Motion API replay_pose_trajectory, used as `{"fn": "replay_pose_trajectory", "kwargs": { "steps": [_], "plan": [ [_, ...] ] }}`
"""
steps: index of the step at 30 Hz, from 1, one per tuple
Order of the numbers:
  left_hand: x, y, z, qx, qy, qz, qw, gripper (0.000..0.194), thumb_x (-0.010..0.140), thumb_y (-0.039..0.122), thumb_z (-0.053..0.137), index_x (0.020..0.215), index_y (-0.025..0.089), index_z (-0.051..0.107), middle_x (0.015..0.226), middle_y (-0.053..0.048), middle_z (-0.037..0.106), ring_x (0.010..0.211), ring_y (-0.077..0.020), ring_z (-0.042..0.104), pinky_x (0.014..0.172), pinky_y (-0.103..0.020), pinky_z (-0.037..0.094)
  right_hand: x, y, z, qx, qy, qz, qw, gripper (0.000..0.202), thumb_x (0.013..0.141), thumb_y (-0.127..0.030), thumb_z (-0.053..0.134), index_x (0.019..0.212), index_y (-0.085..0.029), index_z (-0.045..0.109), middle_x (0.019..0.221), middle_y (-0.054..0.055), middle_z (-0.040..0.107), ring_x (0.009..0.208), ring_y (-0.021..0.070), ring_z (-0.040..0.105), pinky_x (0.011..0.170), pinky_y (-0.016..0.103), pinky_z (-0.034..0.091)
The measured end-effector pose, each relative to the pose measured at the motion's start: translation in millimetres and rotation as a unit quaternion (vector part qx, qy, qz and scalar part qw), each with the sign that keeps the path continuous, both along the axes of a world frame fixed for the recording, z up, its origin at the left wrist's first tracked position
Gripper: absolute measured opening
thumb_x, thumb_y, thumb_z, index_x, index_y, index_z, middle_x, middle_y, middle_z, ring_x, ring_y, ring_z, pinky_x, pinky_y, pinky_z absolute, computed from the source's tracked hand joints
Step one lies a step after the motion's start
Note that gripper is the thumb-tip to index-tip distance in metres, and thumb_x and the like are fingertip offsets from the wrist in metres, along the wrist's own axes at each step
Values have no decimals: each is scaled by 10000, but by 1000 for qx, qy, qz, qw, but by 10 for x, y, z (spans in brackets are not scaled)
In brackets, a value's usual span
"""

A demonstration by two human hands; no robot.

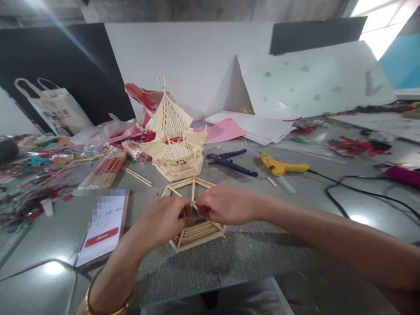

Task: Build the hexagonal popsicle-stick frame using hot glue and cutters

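A six-sided frame of thin wooden sticks point(201, 232) lies flat on the grey table near its front edge, its nearest side filled with parallel sticks. My left hand point(167, 217) reaches over the frame's left part, fingers bent together near the centre. Close beside it, my right hand point(225, 204) is over the right part, its fingertips pinched at the middle where the spokes meet. What lies between the fingertips of either hand is too small and hidden to name. Just behind the frame stands a tiered stick pagoda point(177, 151) with a pointed roof.
Blue pliers point(231, 162) and a yellow glue gun point(284, 167) with a black cord lie right of the pagoda. A phone point(105, 232) lies at left, near packed sticks point(105, 169). Pink paper point(225, 130), plastic bags and scraps fill the back and left. White boards stand behind.
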State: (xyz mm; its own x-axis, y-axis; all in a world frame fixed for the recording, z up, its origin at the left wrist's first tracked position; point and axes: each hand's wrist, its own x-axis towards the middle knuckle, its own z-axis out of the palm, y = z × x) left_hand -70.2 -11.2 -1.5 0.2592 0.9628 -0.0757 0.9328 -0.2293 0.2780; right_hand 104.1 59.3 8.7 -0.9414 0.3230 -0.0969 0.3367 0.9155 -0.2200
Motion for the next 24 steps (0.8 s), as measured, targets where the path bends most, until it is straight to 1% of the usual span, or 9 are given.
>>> {"fn": "replay_pose_trajectory", "kwargs": {
  "steps": [2, 4, 7, 10, 12, 14, 16, 20, 24],
  "plan": [
    [2, -1, 3, -2, 3, 2, 1000, 117, 685, 158, 456, 720, 213, 553, 675, 3, 618, 627, -141, 542, 538, -252, 298, 9, -3, 31, -27, -7, -13, 1000, 159, 743, -116, 501, 817, -140, 641, 729, 38, 632, 654, 127, 519, 576, 231, 319],
    [9, -1, 8, -2, 7, 1, 1000, 132, 672, 153, 461, 727, 213, 565, 677, 1, 623, 628, -141, 545, 538, -251, 298, 15, -3, 32, -26, -9, -18, 999, 155, 739, -115, 514, 815, -148, 645, 729, 31, 632, 652, 126, 518, 570, 230, 314],
    [26, -7, 24, -6, 14, 2, 1000, 139, 682, 153, 458, 730, 210, 575, 687, -4, 631, 629, -140, 550, 540, -251, 298, 5, 2, -27, 23, 8, 6, 1000, 147, 754, -112, 514, 781, -145, 655, 727, 44, 641, 653, 133, 516, 571, 245, 306],
    [30, -15, 36, -13, 26, 7, 1000, 119, 698, 163, 453, 712, 202, 565, 672, -10, 629, 610, -139, 547, 530, -253, 283, -35, 6, -104, 71, 30, 45, 996, 186, 784, -97, 491, 737, -128, 668, 712, 64, 649, 662, 140, 518, 601, 263, 323],
    [14, -15, 33, -7, 29, 4, 1000, 107, 702, 164, 454, 700, 199, 555, 657, -10, 625, 599, -138, 542, 523, -257, 272, -74, 6, -129, 93, 45, 63, 993, 203, 803, -109, 488, 742, -124, 681, 730, 74, 659, 683, 146, 525, 621, 271, 334],
    [-15, -9, 26, 6, 21, -4, 1000, 102, 720, 180, 455, 697, 198, 552, 658, -11, 628, 598, -137, 540, 523, -259, 273, -117, -1, -117, 108, 45, 80, 990, 206, 813, -128, 495, 749, -125, 691, 750, 82, 669, 704, 152, 535, 629, 275, 340],
    [-45, 2, 23, 15, 7, -4, 1000, 107, 746, 217, 461, 711, 199, 560, 685, -12, 639, 617, -139, 548, 532, -257, 288, -157, -14, -74, 121, 19, 88, 988, 218, 814, -141, 497, 716, -120, 691, 736, 92, 673, 691, 156, 540, 611, 276, 337],
    [-76, 30, 35, 2, -4, 25, 1000, 129, 765, 281, 480, 759, 198, 579, 733, -15, 645, 674, -155, 571, 575, -257, 336, -224, -33, 18, 126, -38, 105, 986, 229, 795, -143, 487, 662, -111, 671, 702, 110, 669, 610, 150, 522, 535, 275, 296],
    [-84, 47, 41, 7, -4, 31, 999, 162, 780, 324, 481, 750, 195, 574, 723, -19, 634, 673, -161, 567, 592, -264, 349, -285, -16, 10, 126, -29, 121, 984, 204, 755, -131, 488, 662, -118, 669, 682, 95, 660, 544, 135, 483, 490, 284, 235]
  ]
}}
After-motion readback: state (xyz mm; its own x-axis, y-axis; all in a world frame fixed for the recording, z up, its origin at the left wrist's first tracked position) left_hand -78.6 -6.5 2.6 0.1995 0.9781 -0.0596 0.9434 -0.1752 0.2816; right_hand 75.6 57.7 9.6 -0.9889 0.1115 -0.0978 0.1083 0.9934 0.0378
